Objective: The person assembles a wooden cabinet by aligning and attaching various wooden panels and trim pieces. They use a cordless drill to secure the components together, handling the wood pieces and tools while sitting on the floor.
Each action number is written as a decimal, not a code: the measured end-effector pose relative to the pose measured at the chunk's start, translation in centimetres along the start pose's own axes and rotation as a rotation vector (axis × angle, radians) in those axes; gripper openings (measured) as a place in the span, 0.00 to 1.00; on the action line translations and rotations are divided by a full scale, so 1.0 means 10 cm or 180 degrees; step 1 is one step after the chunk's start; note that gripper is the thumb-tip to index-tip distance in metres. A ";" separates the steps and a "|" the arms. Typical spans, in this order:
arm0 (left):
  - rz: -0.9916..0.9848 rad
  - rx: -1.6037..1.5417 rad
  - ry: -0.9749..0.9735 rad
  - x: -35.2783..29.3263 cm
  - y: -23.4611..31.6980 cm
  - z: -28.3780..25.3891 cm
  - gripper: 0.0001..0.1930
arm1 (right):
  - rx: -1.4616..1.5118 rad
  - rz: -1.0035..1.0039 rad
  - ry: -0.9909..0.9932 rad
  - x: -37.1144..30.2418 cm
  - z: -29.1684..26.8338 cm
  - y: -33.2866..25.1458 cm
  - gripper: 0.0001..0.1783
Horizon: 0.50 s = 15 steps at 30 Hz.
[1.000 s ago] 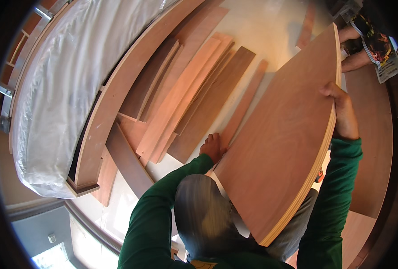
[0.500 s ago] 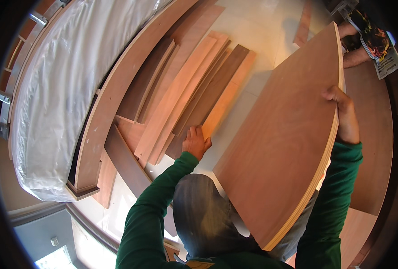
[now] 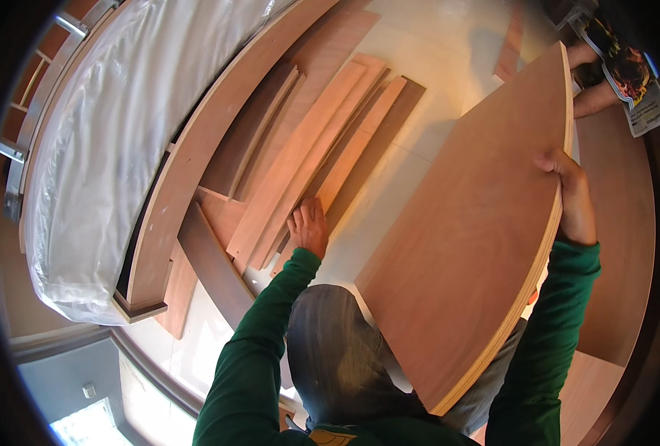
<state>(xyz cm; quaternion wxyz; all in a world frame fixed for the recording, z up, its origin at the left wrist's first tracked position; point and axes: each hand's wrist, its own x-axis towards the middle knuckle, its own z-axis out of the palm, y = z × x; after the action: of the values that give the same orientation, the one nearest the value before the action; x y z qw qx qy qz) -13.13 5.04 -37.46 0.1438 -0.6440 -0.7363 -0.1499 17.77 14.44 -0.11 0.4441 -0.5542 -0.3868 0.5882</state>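
Note:
My right hand (image 3: 568, 182) grips the long edge of a large plywood panel (image 3: 471, 230), thumb on its broad face; the panel stands tilted in front of my right side, with its lower corner by my legs. My left hand (image 3: 309, 227) reaches down to the floor, fingers closed around the near end of a narrow light wooden strip (image 3: 363, 137). This strip lies over a dark board (image 3: 382, 141), which shows along its right side. Just left of that hand rest several longer wooden planks (image 3: 304, 160), side by side and partly overlapping.
A plastic-wrapped mattress (image 3: 136, 149) in a wooden frame (image 3: 188, 156) fills the left. A dark plank (image 3: 214, 260) lies slanted near my left forearm. Another person's legs (image 3: 597, 97) show at the top right, beside a large wooden board (image 3: 616, 223). Pale tiled floor (image 3: 438, 82) lies between.
My left hand has shifted left with the light strip, which moved from the dark board's right edge onto it. My right hand and the panel stay nearly as they were.

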 end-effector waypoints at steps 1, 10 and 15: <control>0.0066 -0.0365 -0.0043 -0.01 0.06 -0.07 0.26 | 0.0020 0.0005 0.0062 -0.02 0.03 -0.01 0.08; -0.3435 -0.3331 -0.4474 -0.85 0.19 -0.24 0.44 | -0.0118 -0.0266 -0.0345 0.05 -0.11 0.02 0.19; -0.4049 -0.5109 -0.5671 -0.62 0.64 -1.25 0.41 | 0.0133 0.0212 -0.0502 -0.05 -0.29 -0.02 0.24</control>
<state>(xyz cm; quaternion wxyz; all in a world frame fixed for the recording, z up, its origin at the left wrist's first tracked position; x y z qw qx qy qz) -5.79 -4.88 -28.33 -0.8826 0.0215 -0.4565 -0.1101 20.65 13.94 -0.04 0.4040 -0.5094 -0.3895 0.6524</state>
